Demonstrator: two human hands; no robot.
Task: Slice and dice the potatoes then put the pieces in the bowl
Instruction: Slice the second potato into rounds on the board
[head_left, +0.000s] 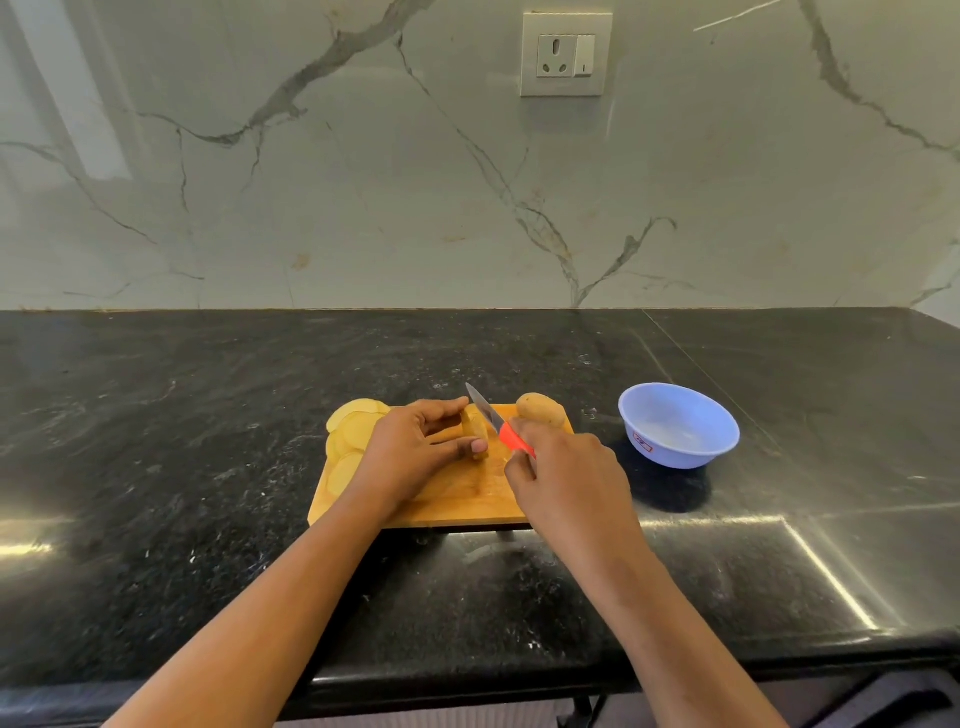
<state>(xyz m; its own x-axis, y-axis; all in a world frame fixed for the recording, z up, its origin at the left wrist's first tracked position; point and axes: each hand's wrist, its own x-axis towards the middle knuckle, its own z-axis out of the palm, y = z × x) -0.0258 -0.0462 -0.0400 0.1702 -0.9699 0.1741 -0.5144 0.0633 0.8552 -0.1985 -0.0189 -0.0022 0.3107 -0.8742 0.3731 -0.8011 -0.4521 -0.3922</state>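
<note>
Right hand (566, 478), fingers around knife (491, 415); left hand (415, 452), fingers round potato piece (475, 426) on board (467, 501); bowl (675, 449) well apart.

Soft, bright light; glare streaked the counter (208, 395) in front of the bowl (678, 426), whose shadow fell front-left; frame edges bowed.

We see a part-cut potato (475, 427) on the board (467, 499) under the knife (485, 410), pale slices (350, 436) overlapping at its left edge, a whole brown potato (540, 409) at its far-right corner, and a light-blue bowl (678, 428) upright to the right.
</note>
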